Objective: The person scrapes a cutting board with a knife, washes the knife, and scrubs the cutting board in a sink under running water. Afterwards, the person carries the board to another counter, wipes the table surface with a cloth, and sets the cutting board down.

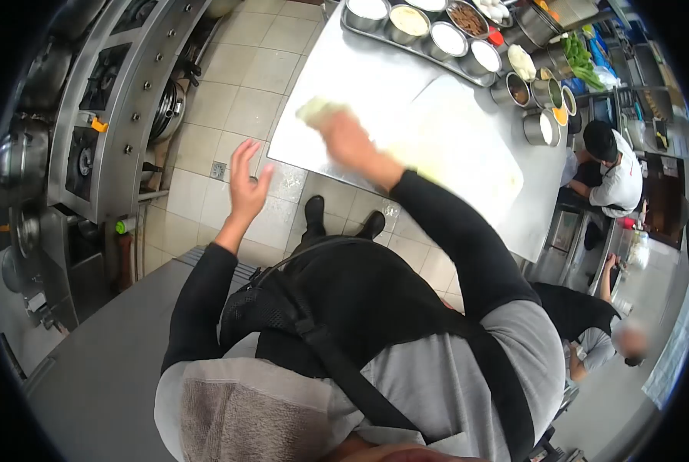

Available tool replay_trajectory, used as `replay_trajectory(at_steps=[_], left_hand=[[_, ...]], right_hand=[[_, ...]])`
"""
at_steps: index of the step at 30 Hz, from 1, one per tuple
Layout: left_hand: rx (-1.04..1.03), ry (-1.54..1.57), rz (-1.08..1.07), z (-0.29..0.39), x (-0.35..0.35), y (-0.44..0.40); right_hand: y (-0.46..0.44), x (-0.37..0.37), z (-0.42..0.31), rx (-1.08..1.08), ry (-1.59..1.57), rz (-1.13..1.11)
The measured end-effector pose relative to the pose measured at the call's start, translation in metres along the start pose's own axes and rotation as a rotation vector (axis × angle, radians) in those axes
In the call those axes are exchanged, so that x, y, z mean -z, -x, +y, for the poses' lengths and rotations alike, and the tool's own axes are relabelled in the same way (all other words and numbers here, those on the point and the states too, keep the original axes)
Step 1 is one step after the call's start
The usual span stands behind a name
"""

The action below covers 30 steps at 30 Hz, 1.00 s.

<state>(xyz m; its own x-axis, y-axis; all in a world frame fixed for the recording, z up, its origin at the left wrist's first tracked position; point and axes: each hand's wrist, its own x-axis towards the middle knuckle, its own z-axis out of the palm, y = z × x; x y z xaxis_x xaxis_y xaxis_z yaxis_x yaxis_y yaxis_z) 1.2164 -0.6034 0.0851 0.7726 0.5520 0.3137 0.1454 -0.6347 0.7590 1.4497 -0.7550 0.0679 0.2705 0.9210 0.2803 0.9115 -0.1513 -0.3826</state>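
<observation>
My right hand (347, 145) is closed on a pale green, crumpled, cloth-like thing (317, 112), blurred by motion, at the left part of the steel table (298, 138). Whether it touches the top is hard to tell in the glare. A pale yellowish patch (429, 158) shows on the bright surface beside my right forearm. My left hand (248, 185) hangs in the air off the table's left corner, fingers spread, holding nothing.
Metal tins of white, cream and brown foods stand in a tray (437, 58) at the table's back. Leafy greens (581, 61) lie farther right. A stove (102, 115) runs along the left. Two people, one in a white shirt (620, 181), are at the right.
</observation>
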Motion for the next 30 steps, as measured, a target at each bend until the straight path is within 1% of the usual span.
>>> replay_trajectory(at_steps=[1,3,4,5,6,7,8,9,10,11,12,14,16,17,18,19,20,22,23,25,26,27,28,29,30], left_hand=[[0.039,-0.03,0.027,-0.007,0.013,0.009],[0.09,-0.049,0.024,-0.025,0.03,0.03],[0.112,-0.082,0.053,-0.038,0.041,0.041],[0.149,-0.08,0.029,-0.045,0.049,0.051],[0.173,-0.083,0.018,-0.054,0.049,0.059],[0.149,-0.167,0.098,-0.069,0.042,0.069],[0.14,-0.211,0.082,-0.071,0.04,0.067],[0.245,-0.027,0.059,-0.052,0.047,0.054],[0.256,0.004,0.043,-0.044,0.045,0.045],[0.243,0.046,0.047,-0.044,0.038,0.038],[0.221,0.041,0.048,-0.041,0.031,0.029],[0.187,0.056,0.006,-0.043,0.021,0.019],[0.054,0.029,-0.035,-0.054,0.013,0.006],[-0.009,0.054,-0.017,-0.066,0.005,0.004],[-0.001,0.082,-0.058,-0.057,0.006,-0.005],[-0.065,0.023,-0.084,-0.061,-0.004,-0.014],[-0.157,-0.017,-0.113,-0.042,-0.003,-0.023],[-0.248,0.007,-0.223,-0.011,-0.012,-0.036],[-0.277,0.046,-0.312,0.001,-0.025,-0.034],[-0.314,0.084,-0.412,0.019,-0.044,-0.035],[-0.396,0.055,-0.444,0.029,-0.057,-0.036],[-0.465,0.012,-0.454,0.036,-0.071,-0.044],[-0.509,-0.028,-0.514,0.035,-0.08,-0.048],[-0.543,0.039,-0.536,0.042,-0.097,-0.05],[-0.478,0.054,-0.602,0.043,-0.104,-0.05]], right_hand=[[0.008,-0.001,-0.028,0.247,-0.247,-0.031],[0.002,0.009,-0.006,0.318,-0.334,-0.108],[-0.011,0.009,0.034,0.259,-0.339,-0.051],[-0.033,0.025,0.068,0.013,-0.304,-0.034],[-0.052,0.04,0.094,-0.216,-0.104,0.091],[-0.067,0.048,0.124,-0.382,-0.008,0.08],[-0.08,0.039,0.142,-0.565,0.087,0.073],[-0.09,0.023,0.131,-0.632,0.312,0.009],[-0.09,0.008,0.109,-0.61,0.24,-0.07],[-0.082,-0.025,0.08,-0.54,0.235,0.039],[-0.069,-0.041,0.046,-0.254,0.244,0.17],[-0.04,-0.017,-0.061,-0.111,0.192,-0.018],[0.009,-0.012,-0.092,-0.092,0.03,0.026],[0.033,-0.009,-0.093,-0.101,-0.034,0.008],[0.057,-0.001,-0.081,-0.137,-0.088,-0.004],[0.077,0.02,-0.074,-0.166,-0.159,-0.089],[0.099,0.049,-0.076,-0.199,-0.244,-0.151],[0.142,0.099,-0.076,-0.366,-0.407,-0.101],[0.17,0.124,-0.086,-0.534,-0.443,0.014],[0.258,0.153,-0.092,-1.139,-0.811,-0.152],[0.302,0.157,-0.102,-1.267,-0.888,-0.059],[0.358,0.152,-0.098,-1.251,-0.835,-0.165],[0.378,0.136,-0.113,-1.421,-1.158,0.103],[0.4,0.121,-0.13,-1.55,-1.545,0.552],[0.421,0.107,-0.148,-1.603,-1.781,0.986]])
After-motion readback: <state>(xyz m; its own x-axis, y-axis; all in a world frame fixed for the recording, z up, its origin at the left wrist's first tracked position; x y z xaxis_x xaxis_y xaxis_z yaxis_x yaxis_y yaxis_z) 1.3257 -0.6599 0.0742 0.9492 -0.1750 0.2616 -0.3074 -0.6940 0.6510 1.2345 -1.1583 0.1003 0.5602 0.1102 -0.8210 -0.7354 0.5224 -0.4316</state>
